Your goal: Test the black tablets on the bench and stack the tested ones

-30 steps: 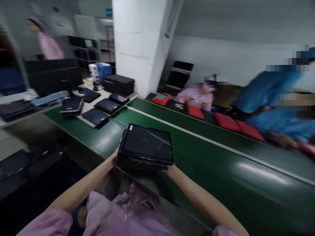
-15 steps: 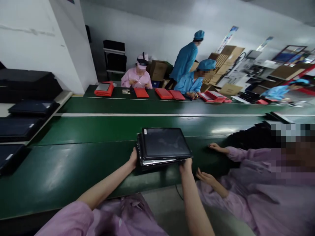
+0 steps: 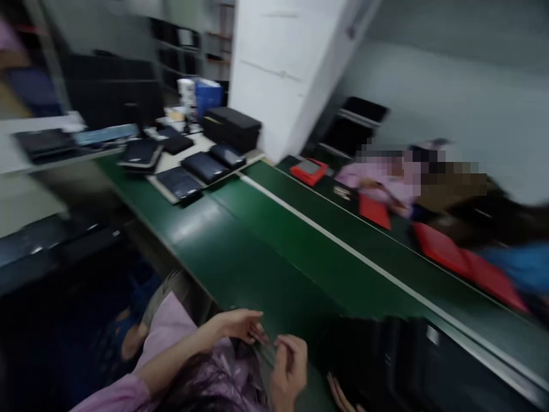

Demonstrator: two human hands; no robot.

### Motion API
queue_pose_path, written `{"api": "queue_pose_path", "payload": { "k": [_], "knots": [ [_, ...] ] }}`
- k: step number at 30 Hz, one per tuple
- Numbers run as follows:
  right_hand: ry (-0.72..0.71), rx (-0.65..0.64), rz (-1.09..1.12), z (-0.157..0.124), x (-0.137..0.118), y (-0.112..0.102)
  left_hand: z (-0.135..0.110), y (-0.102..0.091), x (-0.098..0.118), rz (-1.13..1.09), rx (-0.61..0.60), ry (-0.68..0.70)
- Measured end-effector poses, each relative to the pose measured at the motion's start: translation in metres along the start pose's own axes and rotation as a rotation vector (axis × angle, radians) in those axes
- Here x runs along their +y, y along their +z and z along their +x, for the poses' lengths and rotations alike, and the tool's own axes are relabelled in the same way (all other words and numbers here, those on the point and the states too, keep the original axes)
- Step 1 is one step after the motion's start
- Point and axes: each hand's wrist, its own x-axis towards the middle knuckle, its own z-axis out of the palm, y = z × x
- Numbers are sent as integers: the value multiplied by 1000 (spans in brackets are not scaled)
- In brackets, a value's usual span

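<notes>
Both my hands hover close together over the near edge of the green conveyor belt (image 3: 266, 252). My left hand (image 3: 240, 326) has its fingers loosely stretched to the right and holds nothing. My right hand (image 3: 289, 360) is raised beside it with fingers half bent and apart, also holding nothing. A stack of dark tablets (image 3: 386, 355) lies on the belt just right of my hands, blurred by motion. Another person's fingertips (image 3: 338, 397) show at the bottom edge beside that stack.
Several dark tablets (image 3: 189, 177) lie on a beige board at the belt's far left end, with black boxes (image 3: 231, 129) behind. A white pillar (image 3: 291, 74) stands beyond. Red trays (image 3: 309, 170) and a seated person in pink (image 3: 377, 183) line the far side.
My hands have let go of the tablet stack, which now rests on the belt to my right. My view has swung back to the left, and both hands have drawn in toward my body.
</notes>
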Motion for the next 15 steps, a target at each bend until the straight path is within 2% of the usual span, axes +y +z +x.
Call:
{"api": "queue_pose_path", "payload": {
  "k": [1, 3, 4, 6, 8, 10, 12, 15],
  "knots": [
    [-116, -140, -51, 9, 17, 39, -36, -27, -3, -77, 45, 88],
    [-212, -423, -66, 10, 48, 108, -111, -81, -18, -201, 237, 315],
    [-231, -546, -68, 6, 61, 136, -148, -106, -31, -262, 347, 415],
    [-249, -723, -63, -3, 83, 181, -216, -150, -69, -435, 573, 686],
    [-251, -859, -65, -8, 99, 222, -269, -185, -118, -654, 807, 945],
    [-234, -975, -71, -12, 112, 264, -305, -211, -171, -890, 1008, 1136],
    [-219, -1059, -77, -18, 120, 309, -324, -229, -220, -1090, 1168, 1227],
    [-191, -1113, -84, -25, 124, 376, -336, -251, -272, -1238, 1366, 1168]
  ]
}}
